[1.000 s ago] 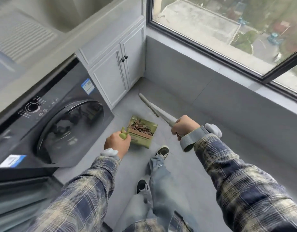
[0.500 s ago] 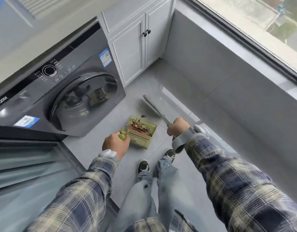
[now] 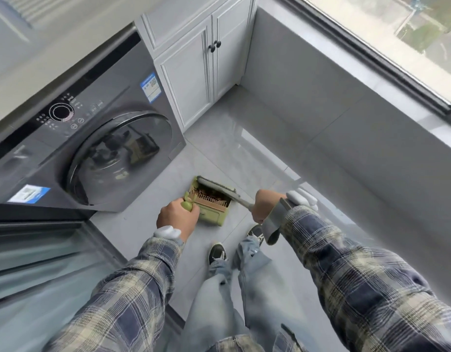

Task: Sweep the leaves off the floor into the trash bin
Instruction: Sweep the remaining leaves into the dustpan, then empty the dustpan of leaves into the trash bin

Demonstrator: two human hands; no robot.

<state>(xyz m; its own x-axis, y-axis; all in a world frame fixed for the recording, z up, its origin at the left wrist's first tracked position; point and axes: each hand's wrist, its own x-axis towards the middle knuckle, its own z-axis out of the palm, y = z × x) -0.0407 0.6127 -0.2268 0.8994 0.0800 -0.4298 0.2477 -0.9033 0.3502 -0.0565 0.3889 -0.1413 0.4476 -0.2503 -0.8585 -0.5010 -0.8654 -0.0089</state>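
The broom (image 3: 223,192) has swung over the dustpan (image 3: 212,216), pointing upper-left (right hand (image 3: 266,205) clenches it, left hand (image 3: 175,217) the dustpan).

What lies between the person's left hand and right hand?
In the head view, the green dustpan lies between the left hand and the right hand, with brown leaves inside and the broom over its far edge.

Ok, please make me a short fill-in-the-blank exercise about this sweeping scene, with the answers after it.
The left hand grips the green plastic dustpan by its ____.
The right hand grips the long grey broom, whose head is over the ____.
The dry brown leaves lie ____ the dustpan.
The dark grey washing machine has a ____ door.
Answers: handle, dustpan, inside, round
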